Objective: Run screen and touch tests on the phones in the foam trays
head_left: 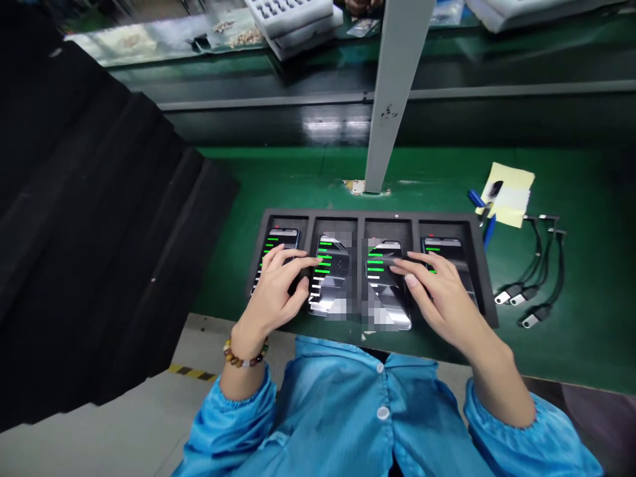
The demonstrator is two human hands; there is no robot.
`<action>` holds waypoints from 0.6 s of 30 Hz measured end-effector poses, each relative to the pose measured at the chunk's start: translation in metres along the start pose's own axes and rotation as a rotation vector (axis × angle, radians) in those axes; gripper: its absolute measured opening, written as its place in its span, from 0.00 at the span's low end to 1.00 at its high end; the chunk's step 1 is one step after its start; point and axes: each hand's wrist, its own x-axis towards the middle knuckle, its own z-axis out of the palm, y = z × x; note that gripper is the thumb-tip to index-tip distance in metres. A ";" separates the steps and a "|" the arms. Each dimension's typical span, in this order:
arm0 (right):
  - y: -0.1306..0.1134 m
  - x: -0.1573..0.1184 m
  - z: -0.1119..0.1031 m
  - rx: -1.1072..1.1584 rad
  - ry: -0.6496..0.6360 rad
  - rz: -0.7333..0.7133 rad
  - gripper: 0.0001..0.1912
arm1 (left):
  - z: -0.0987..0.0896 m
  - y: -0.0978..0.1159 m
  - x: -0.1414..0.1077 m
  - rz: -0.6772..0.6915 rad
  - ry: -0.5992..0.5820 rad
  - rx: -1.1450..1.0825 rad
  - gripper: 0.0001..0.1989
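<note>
- Green covers the desk (pixel 422 175) in front of me, its surface scuffed where a grey post (pixel 397 93) stands at the far side.
- Black and shallow, the tray (pixel 338 214) lies flat near my edge of the desk, with four phones in its four compartments, one in each.
- Lit green bars show on all the screens; the second phone (pixel 325 285) and third phone (pixel 390 298) from the left are the easiest to see, though blurred blocks hide part of both.
- My left hand (pixel 273 291) is open, fingers spread, partly over the first phone (pixel 285 236), its index finger reaching the second phone.
- My right hand (pixel 450 305) is open too, partly over the fourth phone (pixel 450 248), index finger at the third. Neither grips anything; I can't tell whether the fingertips press the glass.
- Right of the tray lie yellow notes (pixel 517 185), a blue pen (pixel 489 232) and short black cables (pixel 560 271).
- White foam trays (pixel 298 20) sit on a raised ledge beyond the desk.
- Dark, layered material (pixel 99 218) fills my left side; below it, the pale floor (pixel 124 430) carries yellow-and-black tape (pixel 191 372).
</note>
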 end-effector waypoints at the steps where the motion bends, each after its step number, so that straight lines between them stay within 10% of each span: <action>1: -0.003 -0.002 -0.001 0.002 -0.002 0.001 0.18 | 0.000 0.001 -0.001 0.007 -0.005 0.006 0.20; 6: -0.011 -0.027 -0.015 0.064 -0.060 -0.067 0.18 | -0.004 0.001 -0.018 0.112 -0.095 -0.063 0.15; 13: 0.039 -0.063 -0.044 -0.075 0.120 0.240 0.24 | -0.020 -0.040 -0.050 -0.213 0.184 0.152 0.16; 18: 0.027 -0.054 -0.038 0.023 0.112 0.068 0.17 | -0.019 -0.033 -0.047 -0.110 0.289 0.072 0.13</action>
